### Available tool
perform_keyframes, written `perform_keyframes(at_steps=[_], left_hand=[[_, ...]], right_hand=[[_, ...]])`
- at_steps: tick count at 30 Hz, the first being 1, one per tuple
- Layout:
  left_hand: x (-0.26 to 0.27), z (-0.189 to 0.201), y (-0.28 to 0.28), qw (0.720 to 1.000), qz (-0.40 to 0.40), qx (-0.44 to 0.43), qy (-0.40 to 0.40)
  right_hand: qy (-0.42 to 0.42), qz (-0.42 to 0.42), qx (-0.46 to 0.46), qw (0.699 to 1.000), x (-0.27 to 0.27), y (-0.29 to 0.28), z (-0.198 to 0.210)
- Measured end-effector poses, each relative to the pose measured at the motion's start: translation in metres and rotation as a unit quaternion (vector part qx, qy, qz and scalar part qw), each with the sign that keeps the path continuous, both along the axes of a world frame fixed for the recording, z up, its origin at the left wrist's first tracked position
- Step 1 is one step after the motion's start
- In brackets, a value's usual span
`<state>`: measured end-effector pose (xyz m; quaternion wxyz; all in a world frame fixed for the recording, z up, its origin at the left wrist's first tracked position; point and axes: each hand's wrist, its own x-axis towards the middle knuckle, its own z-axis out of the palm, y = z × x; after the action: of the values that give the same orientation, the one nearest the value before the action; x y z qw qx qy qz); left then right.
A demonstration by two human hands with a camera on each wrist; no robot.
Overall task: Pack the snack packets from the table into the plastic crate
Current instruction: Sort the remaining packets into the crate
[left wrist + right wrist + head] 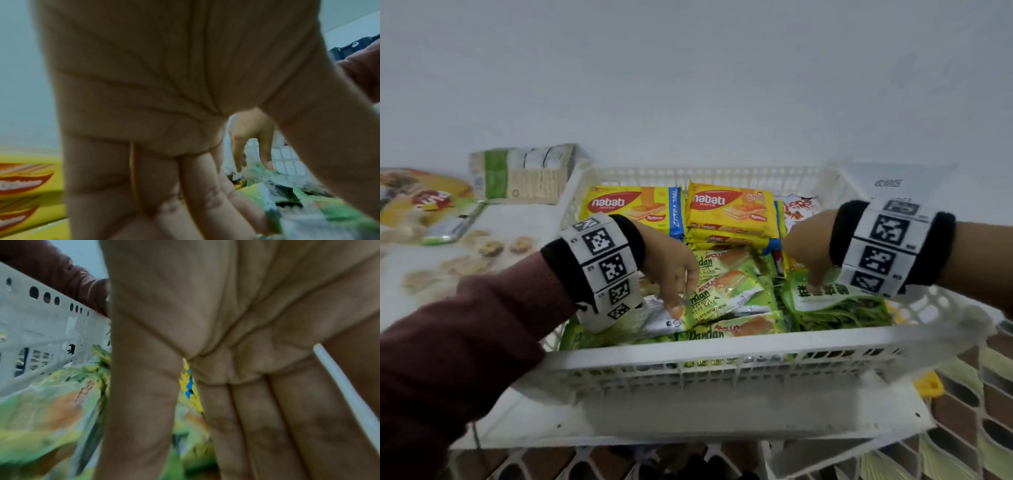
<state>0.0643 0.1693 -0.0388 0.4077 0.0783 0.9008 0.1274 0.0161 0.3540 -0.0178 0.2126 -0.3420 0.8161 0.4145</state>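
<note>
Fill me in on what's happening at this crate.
A person is packing snack packets into a white plastic crate. Both hands are down inside it: the left hand rests its fingers on a green Pandan cake packet, the right hand on a green packet beside it. Yellow Nabati wafer packets are already stacked at the back.

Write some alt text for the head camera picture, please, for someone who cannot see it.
Two hands reach into a white plastic crate packed with snacks: the left hand touches a green Pandan cake packet, and the right hand presses on a green packet beside it. Yellow Nabati wafer packs fill the far side. More packets lie on the table at left.
</note>
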Motion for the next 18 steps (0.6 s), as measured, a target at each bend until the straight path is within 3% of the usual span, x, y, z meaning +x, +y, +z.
perform_keyframes(at_steps=[3, 6, 8, 11, 18], left_hand=[[0.004, 0.016, -0.007, 0.997, 0.033, 0.053, 0.035], [0.012, 0.047, -0.027, 0.973, 0.080, 0.127, 0.173], [0.023, 0.065, -0.042, 0.944, 0.131, 0.180, 0.245], [0.042, 0.077, -0.063, 0.911, 0.189, 0.238, 0.279], [0.063, 0.089, -0.083, 0.833, 0.314, 0.312, 0.332]], right_hand=[[0.006, 0.033, -0.119, 0.992, -0.005, -0.014, 0.019], [-0.091, 0.057, -0.248, 0.963, -0.012, -0.037, 0.032], [-0.153, 0.057, -0.270, 0.949, -0.013, -0.055, 0.031], [-0.214, 0.056, -0.296, 0.929, -0.012, -0.086, 0.017], [-0.215, 0.122, -0.385, 0.889, 0.007, -0.144, -0.014]])
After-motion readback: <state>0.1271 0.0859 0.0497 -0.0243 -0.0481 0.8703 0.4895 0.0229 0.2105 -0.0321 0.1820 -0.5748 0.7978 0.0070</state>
